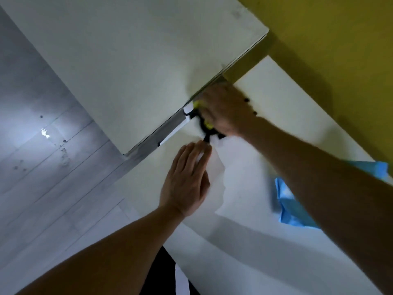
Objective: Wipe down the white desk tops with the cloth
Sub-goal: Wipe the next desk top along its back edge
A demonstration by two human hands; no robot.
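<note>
Two white desk tops meet at a narrow gap: the far desk (127, 67) and the near desk (265, 241). My right hand (225, 111) is closed around a black and yellow object (207, 126) at the gap's edge; what the object is I cannot tell. My left hand (187, 182) lies flat on the near desk with its fingertips touching the black part. The blue cloth (287, 205) lies crumpled on the near desk, partly hidden under my right forearm. Neither hand touches it.
A yellow wall (340, 50) runs along the right side of both desks. Grey plank flooring (42, 156) with small bits of debris lies to the left. A white label or bracket (188, 109) sits in the gap between the desks.
</note>
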